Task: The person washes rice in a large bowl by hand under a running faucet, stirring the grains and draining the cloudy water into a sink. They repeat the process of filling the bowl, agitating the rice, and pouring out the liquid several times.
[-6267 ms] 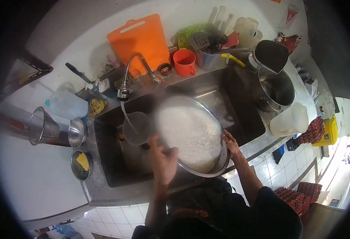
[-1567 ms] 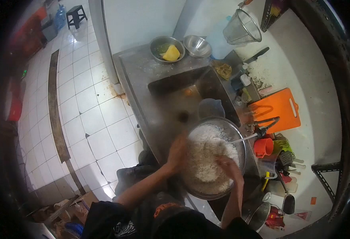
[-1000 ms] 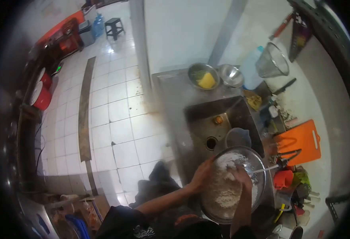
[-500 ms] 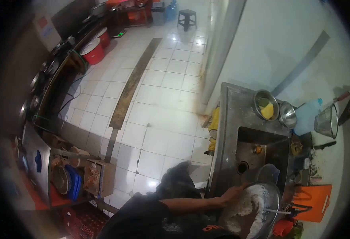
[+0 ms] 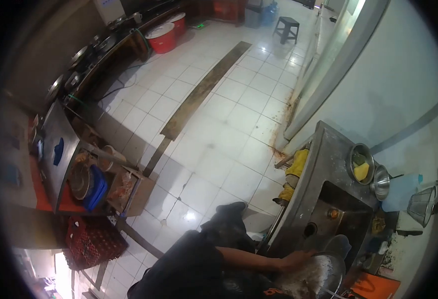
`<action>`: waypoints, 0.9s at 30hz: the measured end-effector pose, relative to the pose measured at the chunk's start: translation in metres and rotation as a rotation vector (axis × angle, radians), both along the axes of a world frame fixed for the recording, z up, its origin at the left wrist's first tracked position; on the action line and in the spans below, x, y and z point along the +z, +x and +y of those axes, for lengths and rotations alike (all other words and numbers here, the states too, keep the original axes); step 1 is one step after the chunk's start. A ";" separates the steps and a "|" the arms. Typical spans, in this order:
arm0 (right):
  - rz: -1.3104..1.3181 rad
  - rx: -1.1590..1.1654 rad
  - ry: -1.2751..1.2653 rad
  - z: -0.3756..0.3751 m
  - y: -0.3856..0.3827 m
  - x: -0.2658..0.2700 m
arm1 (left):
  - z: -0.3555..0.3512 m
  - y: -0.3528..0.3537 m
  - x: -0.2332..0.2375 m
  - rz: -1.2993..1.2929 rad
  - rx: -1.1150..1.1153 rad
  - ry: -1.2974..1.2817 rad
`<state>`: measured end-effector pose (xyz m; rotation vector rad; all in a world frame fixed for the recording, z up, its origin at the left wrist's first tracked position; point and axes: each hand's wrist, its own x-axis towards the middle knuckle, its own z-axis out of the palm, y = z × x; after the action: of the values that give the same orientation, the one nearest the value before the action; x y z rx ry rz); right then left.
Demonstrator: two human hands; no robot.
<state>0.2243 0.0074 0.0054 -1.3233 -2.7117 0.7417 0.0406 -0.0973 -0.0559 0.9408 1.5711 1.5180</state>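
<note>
My left hand [image 5: 297, 260] reaches in from the bottom and is closed at the near rim of a large round bowl [image 5: 342, 273]. White, wet-looking stuff [image 5: 314, 275] covers part of the inside of the bowl, and a thin pale stream or tube crosses its right side. Just beyond stands a greyish see-through container [image 5: 336, 246], in the near part of the steel sink [image 5: 346, 209]. My right hand is out of view, past the lower edge of the picture.
On the steel counter [image 5: 327, 154] are a metal bowl [image 5: 354, 153] with yellow pieces, a smaller bowl [image 5: 380, 185], a pale blue jug [image 5: 402, 192] and a mesh strainer [image 5: 422, 207]. An orange board [image 5: 378, 286] lies lower right. A red crate [image 5: 95, 241] and shelf [image 5: 69, 149] stand left.
My head has turned, so the room has shifted right and the counter lower. The bowl sits closer to the bottom edge; my left hand is still at its rim.
</note>
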 end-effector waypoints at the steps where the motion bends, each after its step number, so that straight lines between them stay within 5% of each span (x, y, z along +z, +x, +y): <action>1: 0.015 -0.031 -0.015 0.010 0.000 0.002 | 0.003 0.005 -0.008 -0.004 0.008 -0.004; 9: 0.043 -0.075 -0.213 0.063 -0.024 0.004 | 0.012 0.006 -0.017 0.118 0.042 0.007; 15: -0.035 -0.023 -0.322 0.065 -0.055 0.012 | 0.012 -0.002 0.003 -0.027 -0.030 -0.057; 18: -0.051 0.006 -0.299 0.046 -0.052 0.010 | 0.019 0.007 -0.022 0.060 -0.031 0.033; 27: -0.026 0.034 -0.077 -0.016 -0.031 -0.013 | 0.004 -0.005 0.009 -0.019 -0.109 -0.081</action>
<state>0.1932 -0.0083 -0.0075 -1.3137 -2.7588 0.8467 0.0352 -0.0933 -0.0472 0.9476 1.5309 1.3744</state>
